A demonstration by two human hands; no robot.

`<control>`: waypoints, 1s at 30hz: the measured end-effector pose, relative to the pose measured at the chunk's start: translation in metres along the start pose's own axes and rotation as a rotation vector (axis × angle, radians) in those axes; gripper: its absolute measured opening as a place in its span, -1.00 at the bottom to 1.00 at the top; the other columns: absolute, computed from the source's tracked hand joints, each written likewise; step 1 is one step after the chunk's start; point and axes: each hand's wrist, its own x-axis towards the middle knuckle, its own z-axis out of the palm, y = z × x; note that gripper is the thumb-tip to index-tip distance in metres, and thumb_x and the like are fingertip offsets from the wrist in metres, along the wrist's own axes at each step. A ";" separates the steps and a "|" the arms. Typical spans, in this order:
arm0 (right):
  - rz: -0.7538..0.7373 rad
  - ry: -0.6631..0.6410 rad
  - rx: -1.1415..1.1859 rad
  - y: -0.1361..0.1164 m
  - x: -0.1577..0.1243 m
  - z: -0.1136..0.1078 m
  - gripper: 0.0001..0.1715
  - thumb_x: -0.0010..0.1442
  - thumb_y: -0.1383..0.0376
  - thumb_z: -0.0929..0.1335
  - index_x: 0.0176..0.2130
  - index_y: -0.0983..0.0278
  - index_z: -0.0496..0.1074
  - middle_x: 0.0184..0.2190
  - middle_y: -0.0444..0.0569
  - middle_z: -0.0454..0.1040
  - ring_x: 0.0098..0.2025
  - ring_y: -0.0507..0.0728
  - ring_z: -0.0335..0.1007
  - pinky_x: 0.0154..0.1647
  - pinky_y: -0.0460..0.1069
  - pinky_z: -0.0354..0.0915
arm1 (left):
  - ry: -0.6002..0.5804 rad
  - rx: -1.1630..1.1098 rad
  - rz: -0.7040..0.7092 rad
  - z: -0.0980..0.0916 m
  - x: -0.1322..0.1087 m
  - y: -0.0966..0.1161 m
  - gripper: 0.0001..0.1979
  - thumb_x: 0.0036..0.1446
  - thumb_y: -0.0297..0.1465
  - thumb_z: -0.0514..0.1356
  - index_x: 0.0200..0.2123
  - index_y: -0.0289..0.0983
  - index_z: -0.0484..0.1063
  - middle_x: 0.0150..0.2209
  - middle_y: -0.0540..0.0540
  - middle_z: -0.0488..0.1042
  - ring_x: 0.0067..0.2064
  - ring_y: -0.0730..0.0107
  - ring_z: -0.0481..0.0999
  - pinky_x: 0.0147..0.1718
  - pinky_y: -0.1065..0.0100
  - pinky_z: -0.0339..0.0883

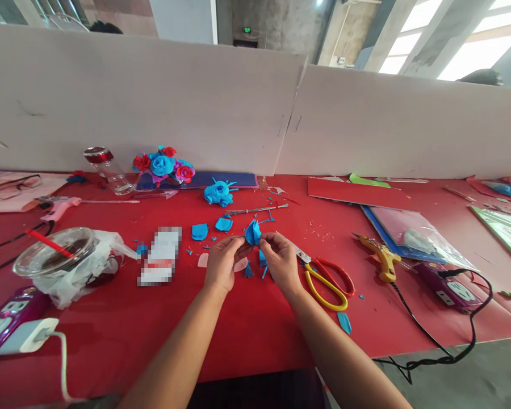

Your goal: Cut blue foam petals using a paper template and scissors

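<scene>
Both my hands pinch a small blue paper flower (252,233) between them, above the red table. My left hand (223,261) grips its left side with thumb and fingers; my right hand (280,260) grips the lower right side. Beyond the hands lie blue paper petals (200,232) and a cluster of blue paper roses (219,193). Scissors (327,281) with red and yellow handles rest just right of my right hand, their blade tips hidden behind it. Thin wire stems (258,210) lie farther back, and blue scraps (249,270) sit under the hands.
A bouquet of paper roses (162,165) and a glass bottle (111,173) stand at the back left. Left are a cup in a plastic bag (72,267) and a pink glue gun (62,209). A yellow glue gun (381,258) with its cord and a purple power strip (449,287) lie right.
</scene>
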 end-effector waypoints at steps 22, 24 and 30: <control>-0.177 -0.040 -0.235 0.000 0.000 -0.004 -0.88 0.06 0.35 0.33 -0.42 0.26 0.50 -0.44 -0.08 0.50 -0.39 0.07 0.39 -0.31 -0.05 0.32 | -0.033 0.701 0.363 -0.007 -0.002 -0.003 -0.77 0.00 -0.27 0.25 -0.30 -0.27 0.56 -0.34 -0.10 0.61 -0.31 0.28 0.57 -0.29 0.35 0.39; -0.178 -0.023 -0.241 0.001 0.000 -0.004 -0.91 0.05 0.35 0.34 -0.42 0.26 0.48 -0.45 -0.09 0.48 -0.41 0.06 0.39 -0.33 -0.05 0.33 | -0.037 0.754 0.373 -0.007 -0.003 -0.002 -0.76 0.02 -0.26 0.22 -0.29 -0.27 0.58 -0.34 -0.09 0.62 -0.31 0.27 0.57 -0.28 0.34 0.40; -0.232 -0.018 -0.313 0.002 -0.002 -0.003 -0.95 0.04 0.33 0.36 -0.40 0.25 0.46 -0.45 -0.10 0.46 -0.40 0.06 0.38 -0.32 -0.04 0.33 | -0.046 0.817 0.405 -0.007 -0.002 0.002 -0.78 0.06 -0.28 0.19 -0.32 -0.23 0.60 -0.35 -0.07 0.62 -0.30 0.26 0.57 -0.28 0.35 0.37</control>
